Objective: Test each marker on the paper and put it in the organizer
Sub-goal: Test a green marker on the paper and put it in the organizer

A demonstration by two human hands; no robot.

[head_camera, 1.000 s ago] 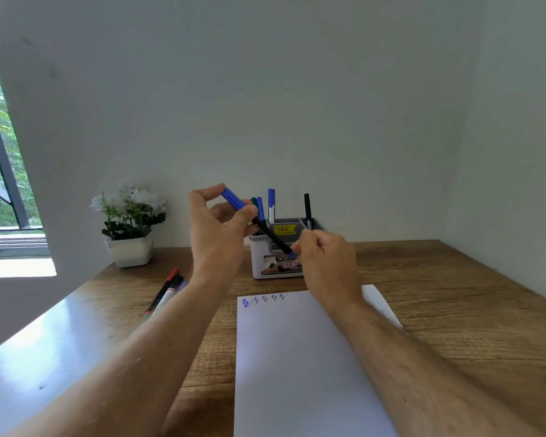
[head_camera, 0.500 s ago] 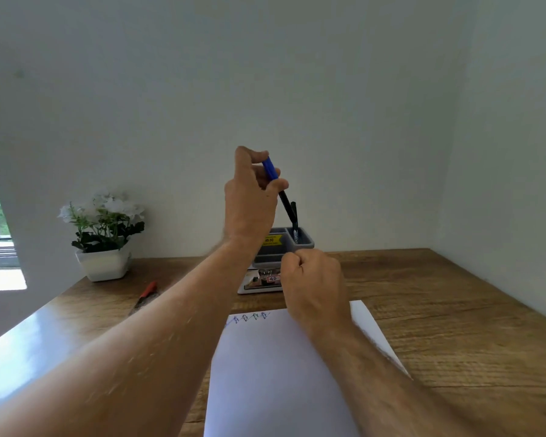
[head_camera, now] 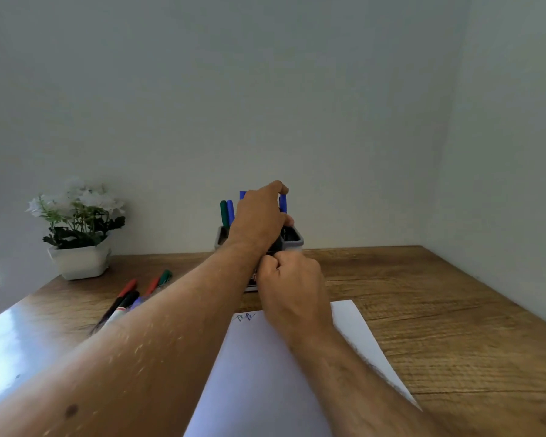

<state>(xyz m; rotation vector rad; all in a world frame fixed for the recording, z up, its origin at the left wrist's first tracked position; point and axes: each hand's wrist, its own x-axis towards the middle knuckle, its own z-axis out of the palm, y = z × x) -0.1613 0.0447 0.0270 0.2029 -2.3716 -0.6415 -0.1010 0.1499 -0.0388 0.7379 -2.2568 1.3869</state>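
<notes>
While left hand (head_camera: pixel 259 222) fingers pinch the blue marker (head_camera: pixel 283 204) upright over the organizer (head_camera: pixel 292 240), right hand (head_camera: pixel 292 285) curled, contents unclear.

White-flowered potted plant in white square pot (head_camera: pixel 79 234) on brown wood-grain tabletop (head_camera: pixel 438 310), far L corner, nr plain pale wall (head_camera: pixel 265 89).

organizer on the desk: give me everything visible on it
The organizer is a small grey, plastic-looking box with open-top compartments, standing upright at the back of the wooden desk near the wall. The left hand and right hand hide most of it; only the rim at both ends and a strip of label low on the front show. A green marker and blue markers stand in its left side. The left hand's fingers lower a blue-capped marker into the right compartment.
</notes>
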